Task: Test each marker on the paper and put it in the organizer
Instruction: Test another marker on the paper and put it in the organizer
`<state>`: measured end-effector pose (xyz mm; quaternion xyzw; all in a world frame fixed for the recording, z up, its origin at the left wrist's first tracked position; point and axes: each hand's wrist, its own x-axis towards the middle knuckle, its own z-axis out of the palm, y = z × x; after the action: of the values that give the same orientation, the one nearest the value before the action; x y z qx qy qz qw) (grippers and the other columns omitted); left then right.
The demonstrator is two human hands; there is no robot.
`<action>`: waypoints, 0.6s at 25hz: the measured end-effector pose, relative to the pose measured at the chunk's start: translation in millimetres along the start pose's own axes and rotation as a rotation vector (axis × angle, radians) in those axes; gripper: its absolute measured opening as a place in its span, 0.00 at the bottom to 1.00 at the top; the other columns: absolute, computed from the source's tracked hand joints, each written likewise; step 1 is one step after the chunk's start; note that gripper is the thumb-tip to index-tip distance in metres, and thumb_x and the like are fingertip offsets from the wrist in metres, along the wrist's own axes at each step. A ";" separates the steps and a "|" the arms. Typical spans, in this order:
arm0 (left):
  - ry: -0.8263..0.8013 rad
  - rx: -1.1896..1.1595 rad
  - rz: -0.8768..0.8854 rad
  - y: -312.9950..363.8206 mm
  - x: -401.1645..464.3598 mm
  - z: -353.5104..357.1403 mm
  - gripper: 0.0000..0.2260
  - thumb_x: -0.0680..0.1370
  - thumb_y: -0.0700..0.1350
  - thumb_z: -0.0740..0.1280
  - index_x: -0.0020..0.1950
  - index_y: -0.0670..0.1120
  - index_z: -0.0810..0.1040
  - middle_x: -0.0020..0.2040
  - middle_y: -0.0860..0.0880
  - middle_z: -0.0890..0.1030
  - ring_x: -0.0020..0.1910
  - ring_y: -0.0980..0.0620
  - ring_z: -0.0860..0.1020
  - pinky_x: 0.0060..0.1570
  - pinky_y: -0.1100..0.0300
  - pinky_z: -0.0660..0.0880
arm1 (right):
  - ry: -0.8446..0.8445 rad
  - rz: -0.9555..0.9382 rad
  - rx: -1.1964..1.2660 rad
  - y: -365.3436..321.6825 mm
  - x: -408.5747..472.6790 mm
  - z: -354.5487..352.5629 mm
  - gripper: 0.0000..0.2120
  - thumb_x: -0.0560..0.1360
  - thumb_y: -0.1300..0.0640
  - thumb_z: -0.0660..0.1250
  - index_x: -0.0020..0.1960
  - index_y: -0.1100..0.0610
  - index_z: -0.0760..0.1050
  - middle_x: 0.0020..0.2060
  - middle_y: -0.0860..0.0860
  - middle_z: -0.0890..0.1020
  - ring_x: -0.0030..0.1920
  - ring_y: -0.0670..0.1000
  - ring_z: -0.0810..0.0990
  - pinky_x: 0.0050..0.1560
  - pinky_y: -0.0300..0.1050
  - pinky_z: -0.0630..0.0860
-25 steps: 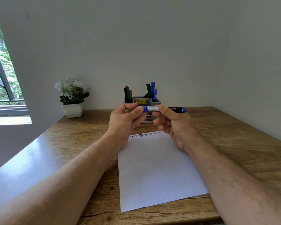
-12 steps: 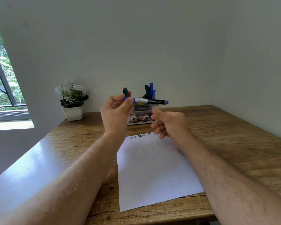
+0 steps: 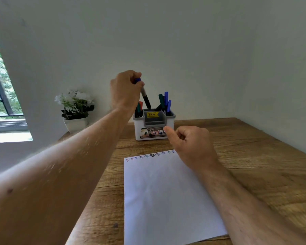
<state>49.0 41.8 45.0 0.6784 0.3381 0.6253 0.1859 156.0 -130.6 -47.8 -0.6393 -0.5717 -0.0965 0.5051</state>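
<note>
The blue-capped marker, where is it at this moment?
In the head view, the blue-capped marker is held by the left hand, tilted, its lower end entering the organizer between the left and right marker groups.

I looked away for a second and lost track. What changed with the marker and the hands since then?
The right hand let go of the blue marker. The left hand kept it, turned it from level to nearly upright and carried it over the organizer, lower end at the rim. The paper, the plant and the stored markers stayed put.
</note>
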 end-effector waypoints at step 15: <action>-0.255 0.382 0.001 -8.3 11.5 39.7 0.12 0.78 0.41 0.69 0.60 0.49 0.82 0.59 0.47 0.82 0.55 0.48 0.81 0.57 0.51 0.79 | -0.039 -0.029 -0.043 0.7 2.4 0.0 0.27 0.77 0.40 0.63 0.27 0.56 0.73 0.21 0.48 0.73 0.23 0.47 0.71 0.26 0.39 0.64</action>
<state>85.7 62.4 41.7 0.7749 0.4237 0.4592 0.0953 157.4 -129.0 -46.5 -0.6432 -0.5887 -0.1035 0.4785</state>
